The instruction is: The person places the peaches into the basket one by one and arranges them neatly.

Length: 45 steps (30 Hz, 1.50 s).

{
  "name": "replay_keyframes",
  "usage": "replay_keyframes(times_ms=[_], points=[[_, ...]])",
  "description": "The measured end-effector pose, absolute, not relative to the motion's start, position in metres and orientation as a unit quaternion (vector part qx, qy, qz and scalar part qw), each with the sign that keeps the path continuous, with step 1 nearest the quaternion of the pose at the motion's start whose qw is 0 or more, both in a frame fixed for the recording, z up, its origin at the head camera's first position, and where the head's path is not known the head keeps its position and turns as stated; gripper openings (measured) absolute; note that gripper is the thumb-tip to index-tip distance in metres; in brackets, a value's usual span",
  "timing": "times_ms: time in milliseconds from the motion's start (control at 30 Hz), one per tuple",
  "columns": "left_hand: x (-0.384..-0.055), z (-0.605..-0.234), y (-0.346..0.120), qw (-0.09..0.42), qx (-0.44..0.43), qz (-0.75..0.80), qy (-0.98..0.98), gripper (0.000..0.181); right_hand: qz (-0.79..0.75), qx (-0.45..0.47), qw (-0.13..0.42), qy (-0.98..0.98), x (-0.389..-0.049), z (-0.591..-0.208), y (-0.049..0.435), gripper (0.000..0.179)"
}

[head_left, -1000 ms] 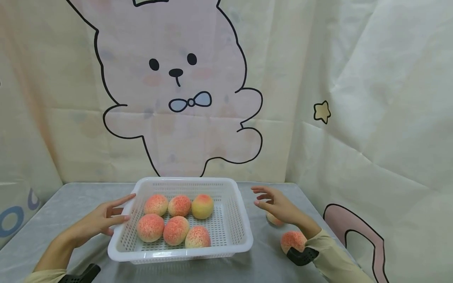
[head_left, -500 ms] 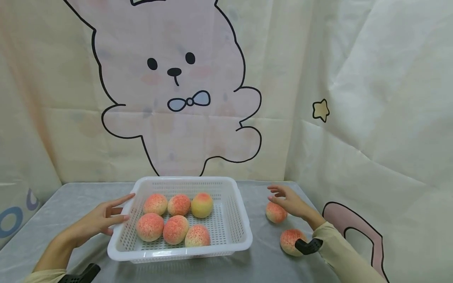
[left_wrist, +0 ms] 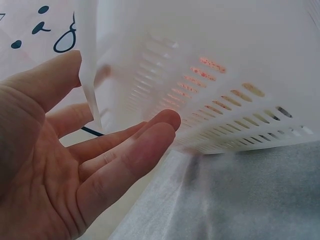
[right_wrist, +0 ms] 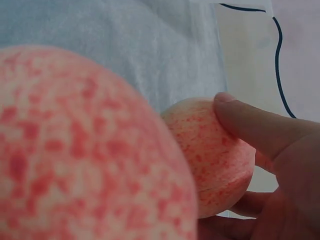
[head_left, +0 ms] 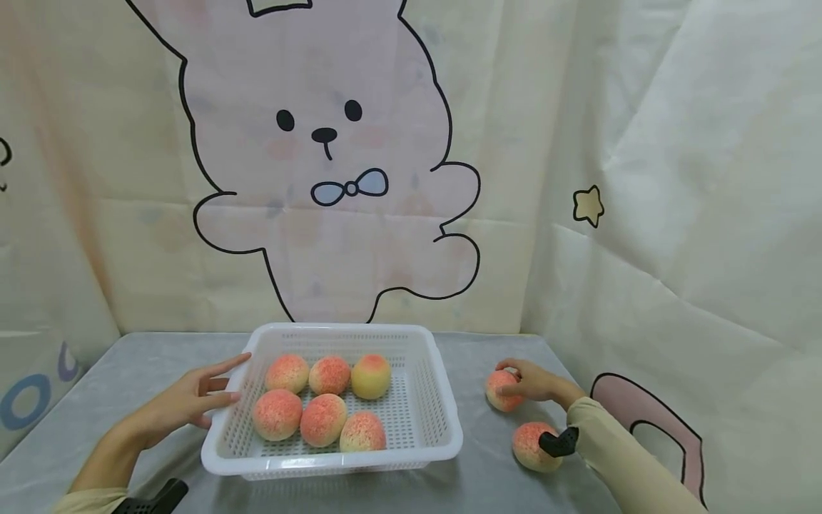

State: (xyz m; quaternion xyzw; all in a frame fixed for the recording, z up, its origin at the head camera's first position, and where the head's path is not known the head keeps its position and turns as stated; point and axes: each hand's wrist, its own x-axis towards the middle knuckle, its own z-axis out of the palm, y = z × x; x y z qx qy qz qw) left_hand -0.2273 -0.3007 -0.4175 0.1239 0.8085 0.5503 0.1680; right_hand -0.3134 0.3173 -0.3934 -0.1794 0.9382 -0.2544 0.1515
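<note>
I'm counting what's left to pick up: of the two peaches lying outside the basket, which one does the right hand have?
The farther peach, nearer the backdrop: the right hand curls round it. The nearer peach, by the sleeve, lies untouched.

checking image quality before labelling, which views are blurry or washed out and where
Head view: even, soft light, sharp, slight wide-angle bend at the edges. Left wrist view: the white basket is overexposed and hazy, while the left hand is fairly sharp. Right wrist view: the near peach fills the frame out of focus; the peach held by the right hand is sharper.
</note>
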Motion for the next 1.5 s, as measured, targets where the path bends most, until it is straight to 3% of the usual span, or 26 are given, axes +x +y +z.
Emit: replay_keyframes(times_ms=[300, 733, 967, 1233, 1500], points=[[-0.227, -0.416, -0.301, 0.168, 0.116, 0.549, 0.810, 0.079, -0.294, -0.196, 0.116, 0.928, -0.312, -0.376, 0.313, 0.043], [-0.224, -0.419, -0.304, 0.168, 0.114, 0.548, 0.812, 0.079, -0.387, -0.236, 0.048, 0.890, -0.291, -0.338, 0.268, 0.069], [-0.223, -0.419, -0.305, 0.172, 0.116, 0.552, 0.808, 0.079, -0.414, -0.265, 0.056, 0.869, -0.278, -0.330, 0.232, 0.069], [-0.220, -0.423, -0.302, 0.158, 0.113, 0.528, 0.827, 0.079, -0.419, -0.290, 0.104, 0.854, -0.264, -0.344, 0.190, 0.064], [-0.223, -0.417, -0.299, 0.153, 0.125, 0.530, 0.825, 0.079, -0.381, -0.292, 0.106, 0.871, -0.262, -0.354, 0.149, 0.059]])
